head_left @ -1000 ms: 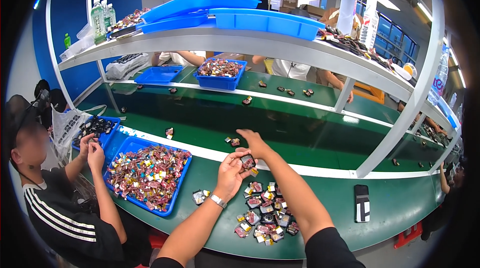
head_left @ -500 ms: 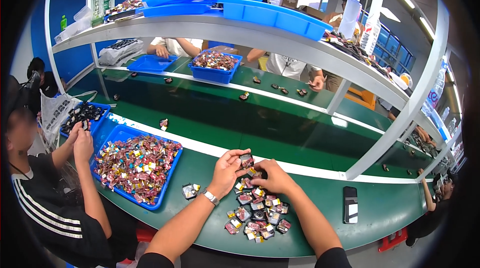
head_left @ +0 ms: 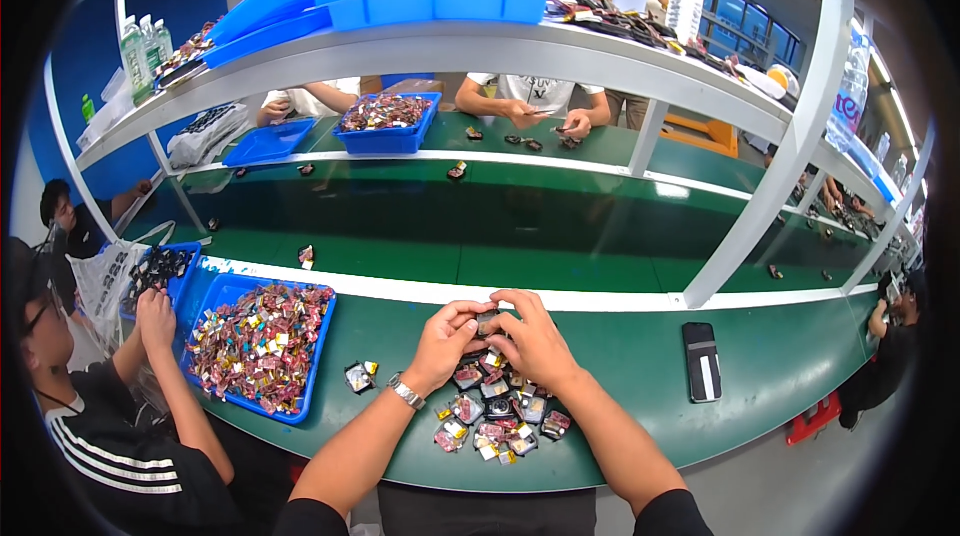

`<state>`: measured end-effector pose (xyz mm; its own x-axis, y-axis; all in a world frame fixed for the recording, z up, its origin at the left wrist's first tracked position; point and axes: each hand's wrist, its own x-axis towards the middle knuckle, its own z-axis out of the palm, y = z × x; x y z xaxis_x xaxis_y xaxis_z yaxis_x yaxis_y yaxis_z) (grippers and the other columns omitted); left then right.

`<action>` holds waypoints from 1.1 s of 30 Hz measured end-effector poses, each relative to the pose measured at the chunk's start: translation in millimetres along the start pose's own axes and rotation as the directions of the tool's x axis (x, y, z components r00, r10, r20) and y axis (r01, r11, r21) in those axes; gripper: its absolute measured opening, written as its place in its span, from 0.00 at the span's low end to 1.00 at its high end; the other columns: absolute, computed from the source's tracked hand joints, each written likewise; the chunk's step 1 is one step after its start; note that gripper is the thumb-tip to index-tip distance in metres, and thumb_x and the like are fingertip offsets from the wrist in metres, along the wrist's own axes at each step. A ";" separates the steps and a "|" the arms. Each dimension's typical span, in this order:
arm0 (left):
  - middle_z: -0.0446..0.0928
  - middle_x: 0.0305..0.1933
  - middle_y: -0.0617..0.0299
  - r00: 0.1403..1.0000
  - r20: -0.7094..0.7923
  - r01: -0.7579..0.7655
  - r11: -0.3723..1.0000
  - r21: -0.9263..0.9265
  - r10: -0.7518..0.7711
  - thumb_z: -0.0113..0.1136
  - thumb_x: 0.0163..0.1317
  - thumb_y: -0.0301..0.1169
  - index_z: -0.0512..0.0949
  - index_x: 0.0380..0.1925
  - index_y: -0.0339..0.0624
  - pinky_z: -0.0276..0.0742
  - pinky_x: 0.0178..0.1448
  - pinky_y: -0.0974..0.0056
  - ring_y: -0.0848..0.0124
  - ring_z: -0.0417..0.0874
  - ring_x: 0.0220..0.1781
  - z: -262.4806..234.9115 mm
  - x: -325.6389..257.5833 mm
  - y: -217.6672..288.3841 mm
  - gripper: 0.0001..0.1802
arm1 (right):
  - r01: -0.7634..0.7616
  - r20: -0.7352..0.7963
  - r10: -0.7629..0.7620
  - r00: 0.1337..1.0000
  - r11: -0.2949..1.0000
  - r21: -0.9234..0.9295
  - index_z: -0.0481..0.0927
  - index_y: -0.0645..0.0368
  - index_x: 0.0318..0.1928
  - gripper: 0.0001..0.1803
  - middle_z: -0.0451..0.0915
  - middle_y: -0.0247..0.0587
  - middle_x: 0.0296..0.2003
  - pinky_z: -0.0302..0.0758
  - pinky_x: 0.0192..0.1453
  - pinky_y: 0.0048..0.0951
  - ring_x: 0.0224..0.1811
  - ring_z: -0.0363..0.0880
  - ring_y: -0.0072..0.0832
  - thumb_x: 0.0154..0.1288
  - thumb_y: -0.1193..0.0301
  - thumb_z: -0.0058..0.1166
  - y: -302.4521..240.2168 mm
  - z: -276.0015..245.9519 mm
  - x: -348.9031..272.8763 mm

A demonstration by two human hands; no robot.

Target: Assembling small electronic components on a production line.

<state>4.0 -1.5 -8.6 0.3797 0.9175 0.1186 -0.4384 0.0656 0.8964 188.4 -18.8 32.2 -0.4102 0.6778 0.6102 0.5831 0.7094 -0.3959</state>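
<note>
Just above the pile, my left hand pinches a small dark electronic module between thumb and fingers. My right hand closes on the same module from the other side, so fingers cover most of it. Under and in front of both hands lies a heap of similar modules, black-framed with reddish circuit parts and white and yellow pieces. One loose module rests apart, left of my left wrist.
A blue tray heaped with small parts stands at the left, beside a co-worker. A phone-like black object lies at the right. Beyond runs a green conveyor belt with scattered modules, under a white shelf.
My right hand has moved up and turned onto the module in my left hand, away from the heap's top. The whole view has shifted. Across the belt, a co-worker's hands have come together.
</note>
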 end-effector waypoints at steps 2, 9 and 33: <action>0.73 0.62 0.53 1.000 0.012 0.016 0.998 0.057 -0.017 0.43 0.73 0.21 0.69 0.55 0.36 0.83 0.58 0.61 0.68 0.80 0.57 -1.0 -0.6 -0.2 0.13 | -0.003 0.027 0.003 1.000 1.000 0.004 0.80 0.55 0.38 0.13 0.71 0.43 0.57 0.68 0.64 0.43 0.61 0.68 0.46 0.51 0.75 0.67 1.4 -2.0 -1.3; 0.71 0.65 0.50 0.999 0.043 0.031 0.999 0.011 -0.031 0.45 0.72 0.22 0.68 0.56 0.37 0.81 0.59 0.58 0.66 0.78 0.59 -0.5 -1.1 0.3 0.14 | -0.098 -0.015 0.100 0.995 0.989 0.114 0.83 0.56 0.36 0.07 0.73 0.42 0.56 0.69 0.63 0.41 0.61 0.69 0.44 0.55 0.72 0.65 2.5 2.5 -6.4; 0.69 0.67 0.49 0.996 0.091 0.016 0.996 -0.091 -0.007 0.43 0.72 0.23 0.69 0.55 0.38 0.80 0.59 0.60 0.65 0.76 0.62 -1.4 -2.0 -1.5 0.13 | -0.237 -0.171 0.294 0.940 0.927 0.292 0.86 0.59 0.38 0.08 0.76 0.43 0.56 0.70 0.62 0.40 0.61 0.69 0.43 0.56 0.73 0.63 -4.9 25.3 -13.4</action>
<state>2.8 -2.8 -10.8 0.4558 0.8773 0.1504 -0.5046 0.1155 0.8556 173.3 -26.5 8.7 -0.0947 0.8129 0.5746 0.4323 0.5535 -0.7118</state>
